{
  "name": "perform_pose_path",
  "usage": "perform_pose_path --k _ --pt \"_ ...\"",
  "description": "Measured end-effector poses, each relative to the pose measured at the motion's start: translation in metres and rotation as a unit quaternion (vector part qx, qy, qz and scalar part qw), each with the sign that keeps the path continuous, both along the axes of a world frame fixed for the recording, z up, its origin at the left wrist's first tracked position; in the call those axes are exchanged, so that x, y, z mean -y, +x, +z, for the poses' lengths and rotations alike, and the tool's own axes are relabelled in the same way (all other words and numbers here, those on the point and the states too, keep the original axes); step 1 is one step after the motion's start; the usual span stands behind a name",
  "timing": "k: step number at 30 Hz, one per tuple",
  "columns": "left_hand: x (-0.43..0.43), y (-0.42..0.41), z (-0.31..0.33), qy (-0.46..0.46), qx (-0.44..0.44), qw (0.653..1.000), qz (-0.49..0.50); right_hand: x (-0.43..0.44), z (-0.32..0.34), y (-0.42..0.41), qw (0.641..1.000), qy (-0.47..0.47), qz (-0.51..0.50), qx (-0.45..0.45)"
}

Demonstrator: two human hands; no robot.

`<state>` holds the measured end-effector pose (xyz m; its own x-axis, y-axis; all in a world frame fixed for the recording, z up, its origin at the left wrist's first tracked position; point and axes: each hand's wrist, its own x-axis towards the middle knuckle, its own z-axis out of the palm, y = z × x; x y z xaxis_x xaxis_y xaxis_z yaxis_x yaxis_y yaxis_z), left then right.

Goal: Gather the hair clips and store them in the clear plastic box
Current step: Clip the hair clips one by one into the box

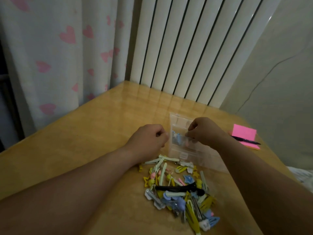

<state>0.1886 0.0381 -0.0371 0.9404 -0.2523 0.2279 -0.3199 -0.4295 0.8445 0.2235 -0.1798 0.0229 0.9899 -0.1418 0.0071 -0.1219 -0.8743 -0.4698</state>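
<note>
Beside clear box (179, 148), jumbled pastel hair clips (179, 192)

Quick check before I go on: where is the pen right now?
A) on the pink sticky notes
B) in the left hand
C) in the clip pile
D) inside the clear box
A: the pen lies across the pink sticky notes at the table's right side.

I'm seeing the clear plastic box (179, 150) sitting on the tabletop (94, 126), holding a few blue and pink clips (177, 140). Just in front, loose hair clips (183, 199) are lying heaped, yellow, blue and white, one long black clip (179, 188) crossing them.
</note>
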Motion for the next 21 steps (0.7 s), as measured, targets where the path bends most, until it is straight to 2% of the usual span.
perform_pose_path --k 12,15,18,21 --pt "0.001 0.002 0.0 0.01 0.004 1.0 0.003 0.005 0.001 -0.003 1.0 -0.025 -0.014 -0.005" --pt "0.001 0.001 0.001 0.008 0.008 1.0 0.003 0.005 0.003 -0.018 0.996 -0.033 -0.029 0.084" --pt "0.001 -0.001 0.001 0.002 0.005 1.0 0.002 -0.005 0.011 -0.051 0.982 0.03 0.004 0.189" --pt "0.0 -0.001 0.001 -0.007 -0.001 1.0 0.003 -0.024 0.013 -0.093 0.975 0.094 0.1 0.176"
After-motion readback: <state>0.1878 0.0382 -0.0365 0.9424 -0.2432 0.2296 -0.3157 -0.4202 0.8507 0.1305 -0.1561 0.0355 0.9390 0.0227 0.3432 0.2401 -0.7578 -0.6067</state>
